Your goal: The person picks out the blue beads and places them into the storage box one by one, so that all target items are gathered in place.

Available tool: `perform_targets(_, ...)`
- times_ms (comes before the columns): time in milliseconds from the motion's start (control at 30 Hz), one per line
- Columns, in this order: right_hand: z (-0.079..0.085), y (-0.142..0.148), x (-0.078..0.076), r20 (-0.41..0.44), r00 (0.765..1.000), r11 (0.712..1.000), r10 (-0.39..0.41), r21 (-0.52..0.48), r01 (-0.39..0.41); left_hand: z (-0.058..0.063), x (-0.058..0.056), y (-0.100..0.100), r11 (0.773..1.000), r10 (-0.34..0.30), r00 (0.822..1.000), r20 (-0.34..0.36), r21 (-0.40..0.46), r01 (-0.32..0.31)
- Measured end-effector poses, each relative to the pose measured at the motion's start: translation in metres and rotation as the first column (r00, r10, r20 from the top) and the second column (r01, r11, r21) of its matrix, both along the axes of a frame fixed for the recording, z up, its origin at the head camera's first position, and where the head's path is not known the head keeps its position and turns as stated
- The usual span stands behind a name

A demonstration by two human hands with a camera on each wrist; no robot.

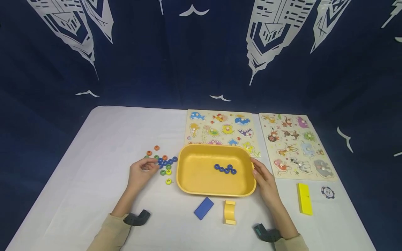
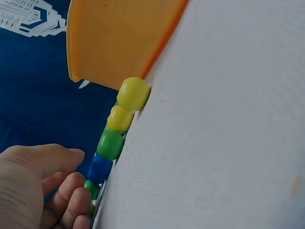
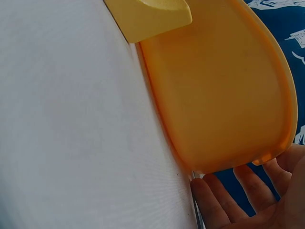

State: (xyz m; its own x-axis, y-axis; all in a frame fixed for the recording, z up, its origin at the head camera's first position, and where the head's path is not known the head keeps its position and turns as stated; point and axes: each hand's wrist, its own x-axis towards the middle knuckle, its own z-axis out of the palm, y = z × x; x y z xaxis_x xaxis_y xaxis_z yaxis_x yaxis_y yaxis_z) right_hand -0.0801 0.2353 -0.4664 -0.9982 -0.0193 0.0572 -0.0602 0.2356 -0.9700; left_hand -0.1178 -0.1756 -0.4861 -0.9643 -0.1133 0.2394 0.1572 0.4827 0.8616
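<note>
A yellow tray point(image 1: 201, 183) with several blue beads point(image 1: 226, 170) inside stands mid-table. Against its right end rests my right hand point(image 1: 265, 181); in the right wrist view its fairly straight fingers point(image 3: 252, 188) touch the outer wall below the rim. My left hand point(image 1: 142, 174) is bent at the loose blue beads point(image 1: 165, 162) left of the tray, fingertips right beside them. The left wrist view shows a gap between thumb and lower fingers, with nothing visible in it. Yellow beads point(image 2: 133, 94), a green bead point(image 2: 111, 144) and a blue bead point(image 2: 100, 168) line up past that hand.
Orange beads point(image 1: 149, 153) lie scattered behind the left hand. Two animal puzzle boards point(image 1: 204, 134) are at the back and right. A blue block point(image 1: 203, 208) and a yellow arched block point(image 1: 229, 212) lie before the tray. Farther right are a yellow block point(image 1: 304, 199) and a round chip point(image 1: 328, 192).
</note>
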Motion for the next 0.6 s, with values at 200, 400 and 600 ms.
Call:
perform_targets(200,-0.0007,-0.0002,0.0003,0.006,1.000,1.000,-0.011,0.000,0.011,-0.0029,-0.0010,0.0004,0.998,0.006,1.000,0.005,-0.067,-0.006)
perform_targets(400,-0.0007,-0.0005,0.0003,0.013,1.000,1.000,-0.014,0.005,0.014,-0.0062,-0.0016,0.0030,0.979,0.013,1.000,0.011,-0.202,-0.011)
perform_targets(600,0.0007,-0.0014,0.0004,0.018,1.000,1.000,-0.015,0.016,0.015,-0.0025,-0.0016,0.0046,0.967,0.002,1.000,-0.013,-0.255,-0.006)
